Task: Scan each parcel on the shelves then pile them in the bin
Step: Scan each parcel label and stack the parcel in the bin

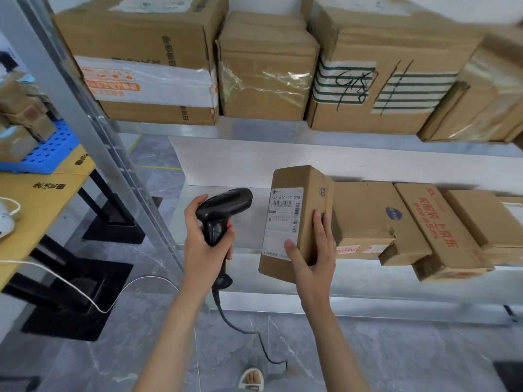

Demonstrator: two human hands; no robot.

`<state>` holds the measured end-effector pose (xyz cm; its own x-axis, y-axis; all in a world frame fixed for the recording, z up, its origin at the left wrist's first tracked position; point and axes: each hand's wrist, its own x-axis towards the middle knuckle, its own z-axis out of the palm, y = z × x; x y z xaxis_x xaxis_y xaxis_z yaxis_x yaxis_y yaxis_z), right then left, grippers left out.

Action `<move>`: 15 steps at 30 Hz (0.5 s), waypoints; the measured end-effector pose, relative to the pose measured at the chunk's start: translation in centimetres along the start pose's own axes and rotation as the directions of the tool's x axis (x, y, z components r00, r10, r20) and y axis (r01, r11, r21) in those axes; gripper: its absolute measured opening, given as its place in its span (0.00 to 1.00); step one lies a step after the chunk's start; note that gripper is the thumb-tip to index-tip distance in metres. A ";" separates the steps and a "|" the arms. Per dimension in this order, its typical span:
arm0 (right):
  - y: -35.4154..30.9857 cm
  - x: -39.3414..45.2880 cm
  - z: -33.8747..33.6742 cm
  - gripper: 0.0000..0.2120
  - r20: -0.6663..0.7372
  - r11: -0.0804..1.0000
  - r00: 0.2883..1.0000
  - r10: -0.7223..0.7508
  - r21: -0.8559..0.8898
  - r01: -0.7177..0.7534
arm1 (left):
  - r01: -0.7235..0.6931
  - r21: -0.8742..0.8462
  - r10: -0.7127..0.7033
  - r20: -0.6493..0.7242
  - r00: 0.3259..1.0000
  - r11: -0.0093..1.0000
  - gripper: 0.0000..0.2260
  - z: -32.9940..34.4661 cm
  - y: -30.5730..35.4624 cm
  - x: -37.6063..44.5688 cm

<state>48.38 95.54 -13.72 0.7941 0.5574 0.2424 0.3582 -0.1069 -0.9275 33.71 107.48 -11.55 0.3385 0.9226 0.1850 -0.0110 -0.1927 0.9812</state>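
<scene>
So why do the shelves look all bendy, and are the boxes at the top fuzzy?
Head view: the wide-angle lens bows the shelf edge and tilts the upright post; the upper boxes are smeared with blur and glare on their tape, while the label on the held parcel stays sharp.

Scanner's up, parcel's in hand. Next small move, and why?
Probably tilt the scanner in the left hand a little further toward the white label and pull the trigger. The right hand holds the parcel upright with the barcode facing the scanner's nose, close by, and no scan light shows on the label yet.
</scene>
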 end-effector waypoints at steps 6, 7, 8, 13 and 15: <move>-1.1 1.1 -4.4 0.36 -0.105 0.950 0.986 0.132 0.297 -0.095 | -0.071 -0.012 0.072 0.092 0.993 0.997 0.35 3.9 2.5 1.6; -1.2 1.1 -5.3 0.36 -0.122 0.938 0.981 0.150 0.331 -0.102 | -0.087 -0.023 0.089 0.126 0.988 0.996 0.35 4.9 3.0 1.6; -1.3 1.0 -6.1 0.36 -0.140 0.930 0.977 0.164 0.353 -0.105 | -0.099 -0.029 0.103 0.161 0.982 0.995 0.35 6.0 3.4 1.4; -0.9 -0.4 -12.0 0.35 -0.248 0.908 0.942 0.225 0.404 -0.110 | -0.143 -0.058 0.154 0.319 0.935 0.988 0.36 12.5 5.0 -0.7; -0.6 -1.5 -15.4 0.35 -0.305 0.901 0.917 0.258 0.419 -0.114 | -0.156 -0.075 0.172 0.373 0.912 0.985 0.35 15.5 5.6 -2.3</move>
<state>54.57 82.11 -9.15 0.9701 0.2324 0.0701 0.0265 0.1857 -0.9823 47.48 99.09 -7.29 0.6573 0.6837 0.3171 -0.1337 -0.3084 0.9418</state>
